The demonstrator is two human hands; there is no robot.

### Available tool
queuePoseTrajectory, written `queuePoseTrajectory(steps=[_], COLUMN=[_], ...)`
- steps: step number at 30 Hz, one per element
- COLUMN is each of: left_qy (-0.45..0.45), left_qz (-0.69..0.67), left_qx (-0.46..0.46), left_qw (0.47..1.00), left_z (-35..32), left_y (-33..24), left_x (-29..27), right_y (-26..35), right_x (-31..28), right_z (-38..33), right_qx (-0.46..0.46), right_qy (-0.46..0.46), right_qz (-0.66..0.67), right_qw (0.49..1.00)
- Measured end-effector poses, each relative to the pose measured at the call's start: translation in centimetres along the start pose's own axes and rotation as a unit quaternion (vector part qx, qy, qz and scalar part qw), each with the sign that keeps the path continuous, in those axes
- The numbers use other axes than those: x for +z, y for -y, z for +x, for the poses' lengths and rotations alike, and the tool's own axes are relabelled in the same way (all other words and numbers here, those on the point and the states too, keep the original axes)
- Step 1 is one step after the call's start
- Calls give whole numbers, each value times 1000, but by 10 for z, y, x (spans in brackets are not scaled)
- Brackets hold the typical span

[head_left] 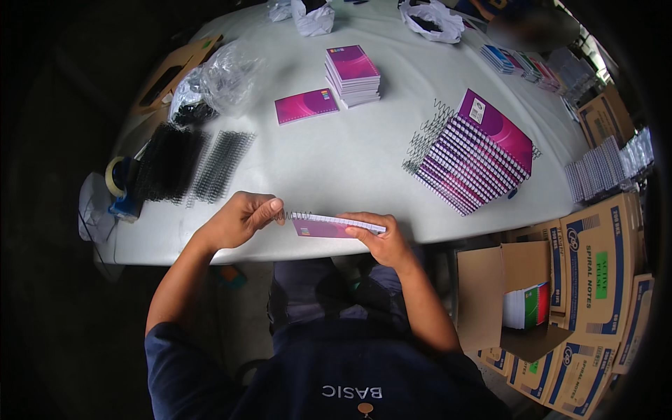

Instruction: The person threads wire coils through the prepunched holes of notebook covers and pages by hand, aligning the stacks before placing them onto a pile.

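My right hand (381, 238) grips a small purple notebook (325, 226) by its right end, held flat near the front edge of the white table (350, 161). My left hand (241, 218) pinches the left end of a wire spiral binding (288, 215) that runs along the notebook's top edge. Both hands hover just above the table's near edge.
Black wire spirals (222, 164) lie in rows at the left beside a tape dispenser (120, 183). A fanned stack of bound purple notebooks (476, 157) sits right; an unbound stack (352, 73) and a single notebook (306, 106) lie farther back. Cardboard boxes (595, 273) stand at lower right.
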State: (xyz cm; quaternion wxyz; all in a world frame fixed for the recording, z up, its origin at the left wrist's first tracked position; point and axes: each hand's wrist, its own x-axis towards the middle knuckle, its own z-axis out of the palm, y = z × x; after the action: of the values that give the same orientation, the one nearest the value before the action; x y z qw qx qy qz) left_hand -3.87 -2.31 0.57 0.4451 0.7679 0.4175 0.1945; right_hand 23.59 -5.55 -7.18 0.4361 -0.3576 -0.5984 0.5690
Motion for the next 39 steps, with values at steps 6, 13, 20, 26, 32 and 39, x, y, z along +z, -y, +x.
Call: queuePoseTrajectory(steps=[6,13,20,26,32,39], left_qy=[9,68,10,55,-243,-436], left_qz=[-14,-106,-79,324,432,519], left_qx=[-50,-104,-35,17,151,303], left_qw=[999,987,996,944,855,670], left_z=[5,14,24,21,4,11], left_y=[5,9,7,-37,10,24], left_x=[-3,-10,-11,-2,68,53], right_y=[-2,-2,1,-4,-9,-23], right_x=[0,0,0,2,26,39], right_z=[0,-1,1,-2,-11,-15], right_qx=[5,1,-8,-59,-182,-231], right_qy=[2,-1,-6,-22,-77,-58], right_qz=[-3,-7,-7,-47,-154,-168], right_qw=[1000,1000,1000,997,968,957])
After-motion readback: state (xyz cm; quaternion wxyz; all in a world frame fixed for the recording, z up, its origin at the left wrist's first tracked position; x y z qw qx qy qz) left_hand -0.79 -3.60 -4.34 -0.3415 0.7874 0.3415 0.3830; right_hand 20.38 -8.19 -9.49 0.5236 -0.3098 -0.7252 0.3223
